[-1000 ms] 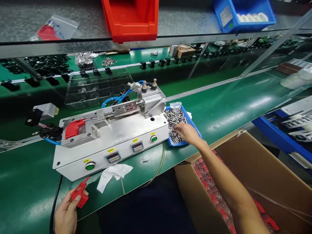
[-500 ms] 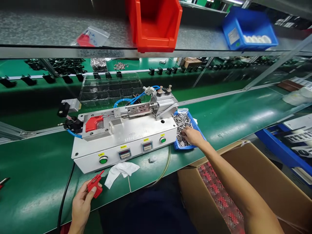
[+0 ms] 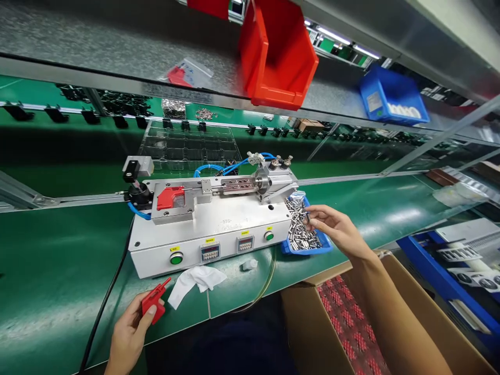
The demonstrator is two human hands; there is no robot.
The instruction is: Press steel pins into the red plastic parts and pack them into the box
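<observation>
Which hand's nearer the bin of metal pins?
Right. Right hand is over the right side of the bin; left hand is far to its left, in front of the machine, holding a red part.

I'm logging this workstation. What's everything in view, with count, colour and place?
workbench: one, green, foreground
machine: one, silver, on workbench
seated part: one, red, machine's left end
blue tray: one, blue, right of machine
metal pieces: many, silver, blue tray
cloth: one, white, before machine
clear tray: one, transparent, behind machine
red bin: one whole, red, upper shelf
blue bin: one, blue, upper shelf
carton: one, brown, lower right
crate: one, blue, far right
handheld part: one, red, left foreground
smaller and background items: uncounted
left hand: one, holding handheld part
right hand: one, at blue tray, seemingly pinching metal piece
</observation>
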